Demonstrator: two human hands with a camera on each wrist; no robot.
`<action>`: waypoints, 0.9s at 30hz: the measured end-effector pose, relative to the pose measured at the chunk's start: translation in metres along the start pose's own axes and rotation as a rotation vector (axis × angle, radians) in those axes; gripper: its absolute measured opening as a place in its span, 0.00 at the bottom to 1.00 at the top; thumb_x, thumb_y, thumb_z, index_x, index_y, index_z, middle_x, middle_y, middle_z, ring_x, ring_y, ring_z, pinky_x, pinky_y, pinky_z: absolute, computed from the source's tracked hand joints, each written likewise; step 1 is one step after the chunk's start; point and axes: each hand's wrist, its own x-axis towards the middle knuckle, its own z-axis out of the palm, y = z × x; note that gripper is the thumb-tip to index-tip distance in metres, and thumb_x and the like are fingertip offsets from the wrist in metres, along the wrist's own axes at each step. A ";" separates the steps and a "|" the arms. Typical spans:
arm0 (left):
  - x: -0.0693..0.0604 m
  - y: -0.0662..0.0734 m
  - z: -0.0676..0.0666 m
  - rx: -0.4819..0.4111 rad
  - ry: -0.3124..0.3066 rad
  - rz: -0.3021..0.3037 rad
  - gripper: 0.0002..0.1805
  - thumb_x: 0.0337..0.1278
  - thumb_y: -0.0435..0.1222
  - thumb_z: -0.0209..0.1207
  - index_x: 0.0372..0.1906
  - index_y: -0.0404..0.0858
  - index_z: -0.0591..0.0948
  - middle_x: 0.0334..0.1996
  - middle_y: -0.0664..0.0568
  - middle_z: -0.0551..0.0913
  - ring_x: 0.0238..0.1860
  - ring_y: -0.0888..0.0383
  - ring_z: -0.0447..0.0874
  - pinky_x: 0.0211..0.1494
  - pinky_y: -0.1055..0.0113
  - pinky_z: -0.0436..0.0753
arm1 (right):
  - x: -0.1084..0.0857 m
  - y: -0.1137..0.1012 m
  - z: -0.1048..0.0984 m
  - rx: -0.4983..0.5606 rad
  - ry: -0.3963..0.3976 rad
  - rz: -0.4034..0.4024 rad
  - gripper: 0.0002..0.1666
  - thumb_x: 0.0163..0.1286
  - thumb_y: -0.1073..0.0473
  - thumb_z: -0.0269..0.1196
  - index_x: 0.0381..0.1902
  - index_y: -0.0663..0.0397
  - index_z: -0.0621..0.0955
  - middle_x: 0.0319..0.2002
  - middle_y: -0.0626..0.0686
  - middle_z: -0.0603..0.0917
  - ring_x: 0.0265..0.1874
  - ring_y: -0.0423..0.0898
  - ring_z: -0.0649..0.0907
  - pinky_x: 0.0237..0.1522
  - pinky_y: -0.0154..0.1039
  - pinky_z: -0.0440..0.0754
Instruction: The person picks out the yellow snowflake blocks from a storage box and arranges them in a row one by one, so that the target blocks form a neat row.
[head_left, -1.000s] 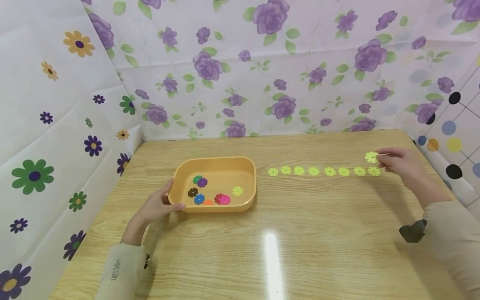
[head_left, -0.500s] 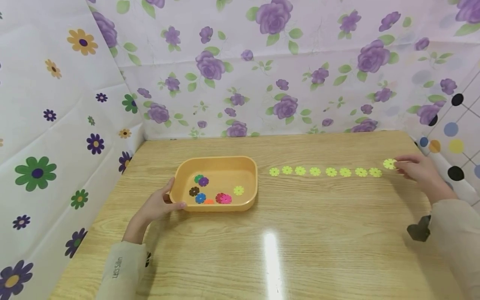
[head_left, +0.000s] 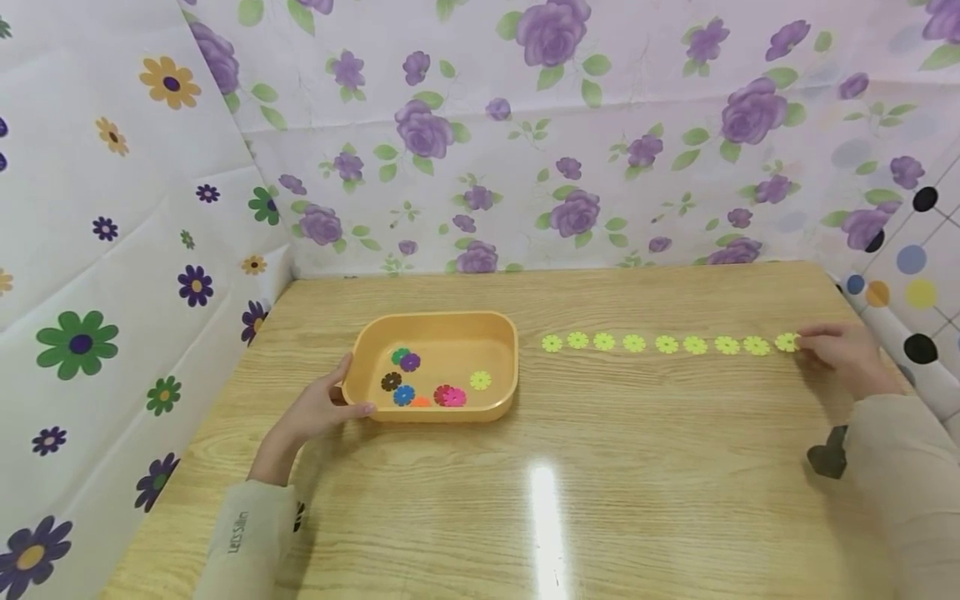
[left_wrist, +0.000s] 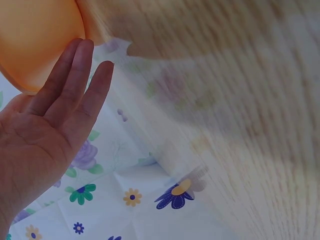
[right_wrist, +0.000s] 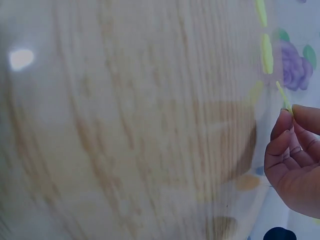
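Observation:
A yellow plastic snowflake disc [head_left: 786, 342] is pinched between thumb and finger of my right hand [head_left: 846, 354], at the right end of a row of matching yellow discs [head_left: 667, 344]. In the right wrist view the pinched disc [right_wrist: 282, 94] is tilted, with its lower edge between the fingertips. My left hand [head_left: 311, 411] holds the left near corner of an orange plastic basin [head_left: 442, 415], thumb along the near rim. From the left wrist view, fairly straight fingers [left_wrist: 80, 70] reach to the basin's outer side [left_wrist: 45, 35]; the thumb is hidden there.
Inside the basin lie several loose discs, among them a yellow one [head_left: 480, 381], a blue one [head_left: 404, 395] and a pink one [head_left: 454, 397]. Flower-printed sheets [head_left: 480, 167] rise behind and left of the wooden table [head_left: 645, 483]. A dotted sheet [head_left: 918, 292] borders the right.
My right hand has carried the yellow disc rightwards past the row, then down and toward me, level with the row's end. The left hand stays at the basin; the view has shifted slightly.

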 end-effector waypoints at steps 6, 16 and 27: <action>0.000 0.001 0.001 0.008 0.004 -0.002 0.55 0.48 0.46 0.65 0.70 0.34 0.41 0.52 0.28 0.72 0.42 0.50 0.80 0.49 0.53 0.76 | -0.006 -0.001 0.001 -0.104 0.067 0.041 0.15 0.62 0.60 0.57 0.43 0.64 0.78 0.20 0.38 0.76 0.21 0.36 0.76 0.25 0.34 0.76; 0.001 -0.001 0.001 0.004 0.006 -0.001 0.55 0.48 0.46 0.65 0.70 0.33 0.41 0.54 0.28 0.71 0.42 0.51 0.80 0.49 0.56 0.76 | -0.017 -0.017 0.017 -0.078 0.058 -0.087 0.29 0.63 0.52 0.59 0.52 0.71 0.73 0.27 0.38 0.76 0.22 0.31 0.78 0.27 0.34 0.79; 0.001 -0.001 0.000 -0.024 -0.004 0.006 0.54 0.49 0.44 0.65 0.70 0.33 0.40 0.55 0.27 0.69 0.43 0.49 0.80 0.49 0.54 0.76 | -0.035 -0.052 0.059 -0.129 -0.047 -0.255 0.29 0.66 0.50 0.56 0.55 0.69 0.72 0.30 0.37 0.78 0.26 0.31 0.78 0.30 0.35 0.79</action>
